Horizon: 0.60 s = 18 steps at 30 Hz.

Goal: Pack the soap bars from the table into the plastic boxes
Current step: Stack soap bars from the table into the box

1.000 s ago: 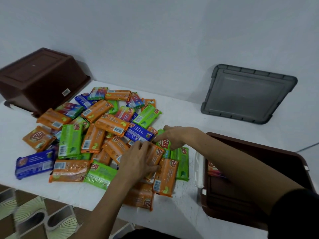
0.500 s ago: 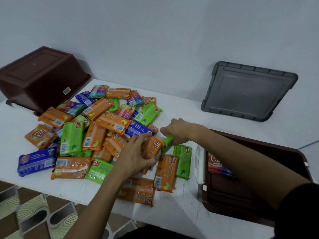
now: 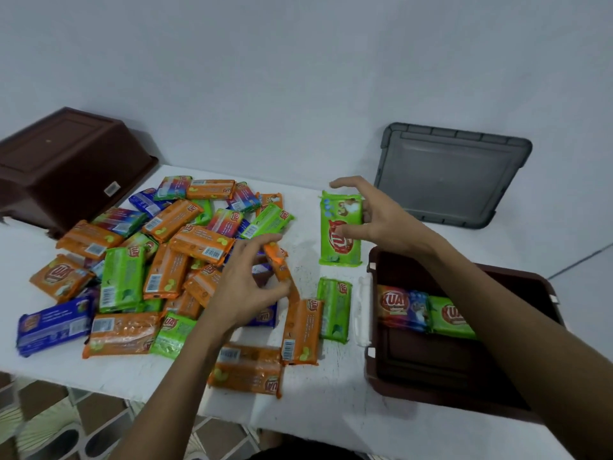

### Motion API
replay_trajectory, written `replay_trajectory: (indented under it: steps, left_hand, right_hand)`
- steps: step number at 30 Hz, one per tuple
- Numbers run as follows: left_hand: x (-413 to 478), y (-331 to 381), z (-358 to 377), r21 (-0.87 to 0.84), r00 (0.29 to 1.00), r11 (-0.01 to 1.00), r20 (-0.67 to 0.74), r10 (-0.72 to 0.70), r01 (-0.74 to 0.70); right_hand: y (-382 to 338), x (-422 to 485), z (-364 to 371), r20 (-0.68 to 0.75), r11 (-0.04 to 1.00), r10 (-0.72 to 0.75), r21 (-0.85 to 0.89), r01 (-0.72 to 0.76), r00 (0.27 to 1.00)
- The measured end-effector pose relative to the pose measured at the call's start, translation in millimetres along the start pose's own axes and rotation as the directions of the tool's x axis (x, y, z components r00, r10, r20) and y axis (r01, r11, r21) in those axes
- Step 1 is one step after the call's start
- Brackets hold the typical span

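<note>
Green-wrapped soap bar (image 3: 340, 227) stands upright, pinched in the right hand (image 3: 381, 217); the left hand (image 3: 245, 287) pinches an orange-wrapped soap bar (image 3: 278, 260).

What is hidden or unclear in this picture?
Head view:
Right side of the open brown box: covered by the right forearm.
Lowest soap bars in the pile: buried under others.
Upturned brown box: cut by the left edge.
Barcode print: too small.

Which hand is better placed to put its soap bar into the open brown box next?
Right hand: its green bar hangs beside the box; left hand holds an orange bar at the pile.
</note>
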<state>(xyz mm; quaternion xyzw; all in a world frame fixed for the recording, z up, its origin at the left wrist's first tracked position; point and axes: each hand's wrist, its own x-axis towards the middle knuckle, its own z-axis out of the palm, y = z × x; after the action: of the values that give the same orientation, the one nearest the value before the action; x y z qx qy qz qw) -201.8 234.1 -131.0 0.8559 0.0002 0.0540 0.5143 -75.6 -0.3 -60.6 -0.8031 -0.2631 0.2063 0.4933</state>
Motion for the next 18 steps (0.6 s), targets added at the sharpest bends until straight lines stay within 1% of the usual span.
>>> replay_trajectory:
  steps: [1,3,5,7,10,12,13,15,18]
  left_hand:
    - [1,5,1,-0.016,1.0,1.0,-0.018,0.024,-0.024]
    - [3,14,3,-0.05,0.997,0.997,-0.039,0.059,-0.061]
    - [6,24,6,-0.078,0.995,0.993,-0.048,0.088,-0.092]
    - [9,34,13,-0.159,0.995,0.983,-0.044,0.086,-0.092]
    - [12,50,27,-0.295,0.995,0.951,-0.033,0.089,-0.095]
    - [15,57,38,-0.33,0.996,0.939,-0.015,0.093,-0.093]
    - [16,59,42,-0.344,0.996,0.935,-0.009,0.09,-0.087]
    - [19,62,51,-0.386,0.997,0.919,-0.008,0.081,-0.078]
    - [21,65,65,-0.425,0.998,0.903,-0.01,0.07,-0.067]
  right_hand:
    - [0,-9,-4,-0.048,0.999,0.001,0.04,0.001,0.999]
    - [1,-28,-10,-0.161,0.999,-0.005,0.036,0.011,0.987]
    - [1,-49,-17,-0.234,0.998,0.004,0.062,0.011,0.972]
    - [3,-70,-23,-0.256,0.992,0.046,0.121,-0.015,0.966]
    - [9,-101,-31,-0.321,0.99,0.095,0.133,-0.055,0.942]
    - [14,-120,-36,-0.379,0.986,0.145,0.137,-0.1,0.914]
    - [17,-129,-38,-0.39,0.978,0.183,0.165,-0.127,0.903]
    - [25,-144,-43,-0.385,0.964,0.241,0.201,-0.174,0.891]
    - [38,-162,-48,-0.38,0.953,0.278,0.224,-0.204,0.882]
